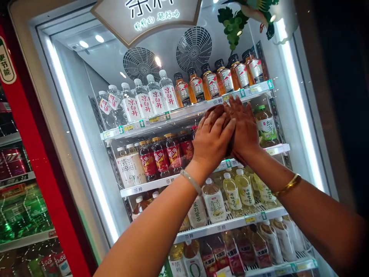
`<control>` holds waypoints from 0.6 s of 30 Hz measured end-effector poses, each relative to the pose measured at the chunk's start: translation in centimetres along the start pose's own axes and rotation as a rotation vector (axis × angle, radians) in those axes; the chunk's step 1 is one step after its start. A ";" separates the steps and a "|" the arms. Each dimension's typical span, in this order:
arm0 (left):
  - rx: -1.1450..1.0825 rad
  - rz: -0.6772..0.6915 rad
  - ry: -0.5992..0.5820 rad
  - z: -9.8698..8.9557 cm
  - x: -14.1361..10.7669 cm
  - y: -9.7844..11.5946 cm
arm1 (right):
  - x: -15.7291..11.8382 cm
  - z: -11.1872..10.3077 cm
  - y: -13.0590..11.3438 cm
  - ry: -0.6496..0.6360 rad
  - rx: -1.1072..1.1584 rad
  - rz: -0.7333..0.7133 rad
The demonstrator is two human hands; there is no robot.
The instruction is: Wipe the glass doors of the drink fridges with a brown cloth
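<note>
The tilted head view closely faces a drinks fridge (62, 138)

Light strips (80, 134), left and right, are glaring white; spots (99, 38), upper left, are shining; far-right edge is lying dark.

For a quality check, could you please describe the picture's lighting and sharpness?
Head view: left light strip and right light strip glare nearly white; head view: left hand and right hand look fairly sharp; head view: right forearm fades into deep shadow toward the edge.
</note>
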State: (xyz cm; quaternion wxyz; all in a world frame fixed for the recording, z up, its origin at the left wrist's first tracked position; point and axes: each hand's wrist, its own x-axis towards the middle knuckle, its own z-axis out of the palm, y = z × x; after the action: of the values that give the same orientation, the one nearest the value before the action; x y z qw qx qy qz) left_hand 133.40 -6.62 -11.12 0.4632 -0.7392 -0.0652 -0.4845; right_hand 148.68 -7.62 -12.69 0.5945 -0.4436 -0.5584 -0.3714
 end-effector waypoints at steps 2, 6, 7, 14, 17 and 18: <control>-0.047 0.059 -0.089 -0.7 -2.6 1.5 | 0.0 0.1 0.2 -0.012 -0.010 -0.001; -0.025 0.222 -0.198 -3.0 -3.9 -0.7 | 0.2 0.3 0.2 0.000 -0.040 -0.010; -0.008 0.253 -0.216 -3.3 -3.1 -1.9 | 0.2 0.3 0.1 0.004 -0.038 -0.009; 0.011 0.044 -0.038 -1.8 1.2 -3.2 | 0.0 0.1 0.1 -0.007 -0.025 -0.013; -0.002 0.179 -0.091 -1.8 -1.2 -1.1 | 0.1 0.1 0.4 -0.020 -0.023 -0.012; -0.005 0.241 -0.124 -2.1 -1.6 -1.1 | 0.2 0.1 0.4 -0.021 -0.025 -0.007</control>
State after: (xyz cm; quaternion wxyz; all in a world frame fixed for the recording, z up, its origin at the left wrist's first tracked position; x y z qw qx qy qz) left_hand 130.57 -6.98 -11.47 0.5114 -0.7713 -0.0032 -0.3788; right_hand 149.01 -7.40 -12.56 0.5817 -0.4530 -0.5616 -0.3754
